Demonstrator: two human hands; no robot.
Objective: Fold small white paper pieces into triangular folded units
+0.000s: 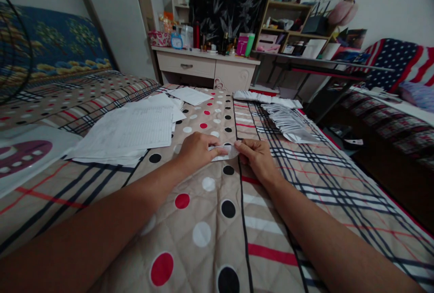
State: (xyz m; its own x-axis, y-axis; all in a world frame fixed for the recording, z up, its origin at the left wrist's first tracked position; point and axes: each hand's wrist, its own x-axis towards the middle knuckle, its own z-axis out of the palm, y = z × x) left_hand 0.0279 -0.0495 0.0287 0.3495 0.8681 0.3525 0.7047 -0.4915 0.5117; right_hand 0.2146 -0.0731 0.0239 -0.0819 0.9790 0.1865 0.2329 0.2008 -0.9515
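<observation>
Both my hands rest on a quilted bedspread with dots and plaid. Between them lies a small white paper piece. My left hand pinches its left end with the fingers curled. My right hand pinches its right end, thumb and forefinger pressed together. A pile of white sheets lies to the left of my left hand. A row of small white folded pieces stretches away to the upper right of my right hand.
A white desk with a drawer holding bottles and a clock stands at the bed's far end. Wooden shelves are beside it. Another bed with a flag-pattern cushion is at right. A white bag lies at left.
</observation>
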